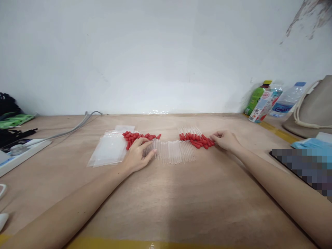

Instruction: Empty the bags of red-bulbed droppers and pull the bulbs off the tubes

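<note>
A row of thin clear tubes (175,152) lies side by side in the middle of the table. My left hand (138,155) rests at the row's left end, thumb and fingers apart over the tubes there. Behind it is a pile of loose red rubber bulbs (131,139). To the right, more red bulbs (198,142) lie heaped, and behind them clear tubes (193,130) stretch away with red bulbs at their near ends. My right hand (224,140) pinches a red bulb at the heap's right edge; its fingers partly hide it.
Clear plastic bags (109,148) lie left of the bulb pile. A white power strip (26,152) with a grey cable (77,126) sits at the far left. Bottles (259,95), a carton (264,105), a beige bag (311,110) and a blurred-out dark-edged object (303,169) are on the right.
</note>
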